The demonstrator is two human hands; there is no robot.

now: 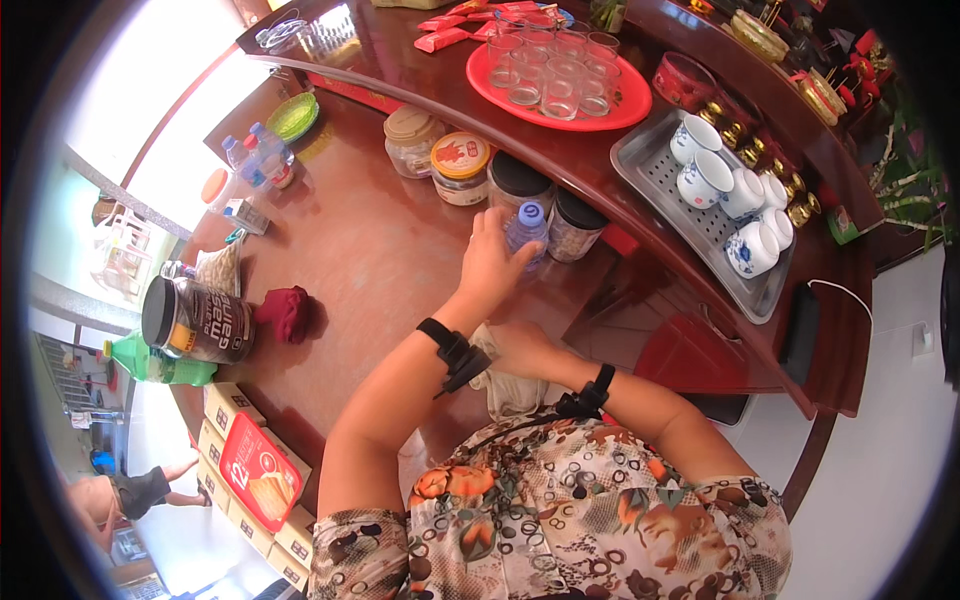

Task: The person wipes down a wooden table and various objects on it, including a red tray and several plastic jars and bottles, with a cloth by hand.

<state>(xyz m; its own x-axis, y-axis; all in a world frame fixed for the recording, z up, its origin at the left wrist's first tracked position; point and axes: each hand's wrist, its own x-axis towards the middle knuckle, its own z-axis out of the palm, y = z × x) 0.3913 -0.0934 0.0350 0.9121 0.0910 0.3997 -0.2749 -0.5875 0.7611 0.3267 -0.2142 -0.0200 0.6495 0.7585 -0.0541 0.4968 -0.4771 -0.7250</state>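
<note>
My left hand (491,251) is wrapped around a clear plastic bottle (521,236) with a blue cap, upright beside the dark-lidded jars on the reddish-brown wooden table (375,202). Closer to my body, my right hand (521,349) grips a beige cloth (510,390), which hangs below the fingers. Just past the bottle stand a jar with a black lid (574,229) and another black-lidded jar (521,180). Left of these are a jar with a yellow-orange lid (460,169) and one with a tan lid (412,142). A crumpled dark red cloth (285,313) lies on the table's left part.
Glasses fill a red tray (480,86) on the raised shelf; a metal tray (675,247) there holds white-and-blue cups. Leftward stand small bottles (255,161), a green dish (292,116), a large black-lidded tub (199,319) and stacked boxes (232,465). A person (120,499) is at far left.
</note>
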